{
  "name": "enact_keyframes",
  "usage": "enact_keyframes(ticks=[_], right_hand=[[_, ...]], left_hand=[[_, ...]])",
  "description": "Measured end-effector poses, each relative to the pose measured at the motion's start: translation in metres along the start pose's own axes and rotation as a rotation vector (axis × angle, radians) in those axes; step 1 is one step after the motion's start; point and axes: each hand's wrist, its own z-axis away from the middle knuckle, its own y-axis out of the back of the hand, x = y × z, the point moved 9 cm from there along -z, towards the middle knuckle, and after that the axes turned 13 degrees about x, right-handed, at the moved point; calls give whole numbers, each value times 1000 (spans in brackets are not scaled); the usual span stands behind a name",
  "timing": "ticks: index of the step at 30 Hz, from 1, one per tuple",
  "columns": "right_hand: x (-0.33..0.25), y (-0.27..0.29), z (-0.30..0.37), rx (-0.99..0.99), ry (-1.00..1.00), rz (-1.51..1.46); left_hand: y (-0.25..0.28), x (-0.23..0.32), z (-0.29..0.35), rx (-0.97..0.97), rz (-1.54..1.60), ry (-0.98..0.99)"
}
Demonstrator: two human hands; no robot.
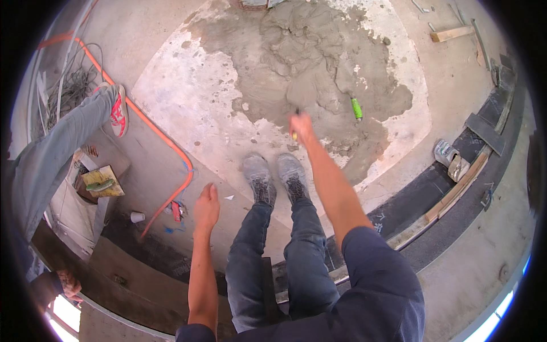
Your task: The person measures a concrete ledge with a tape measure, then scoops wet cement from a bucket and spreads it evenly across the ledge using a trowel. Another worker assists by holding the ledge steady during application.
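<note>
Mortar [310,71] on the floor [456,94] ahead looks heavy, soft and slick — best worked by the yellow-ended handle [294,137] the right hand [302,126] is wrapped around, while the left hand [206,208] hangs empty, unclenched.

Bright, glare btm L/R, fisheye-warped edges, R fingers [300,124] blurry
</note>
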Motion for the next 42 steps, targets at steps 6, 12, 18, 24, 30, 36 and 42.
enact_keyframes(ticks=[6,12,18,24,30,36,42], right_hand=[[-107,-49,-45,-203,-127,-609],[-156,-25,-21,-330,-83,-730],[-168,47,100,-324,128,-573],[-196,178,276,-260,350,-76],[-227,214,559,-614,476,201],[-196,142,844,-947,551,562],[-68,13,1068,-1253,794,696]], left_hand=[[12,-102,42,-92,-38,159],[23,-77,76,-144,105,230],[80,-77,158,-56,301,356],[76,-143,327,-9,666,614],[78,-170,534,129,693,678],[-26,-190,701,169,1146,1051],[-102,-218,835,409,1532,1439]])
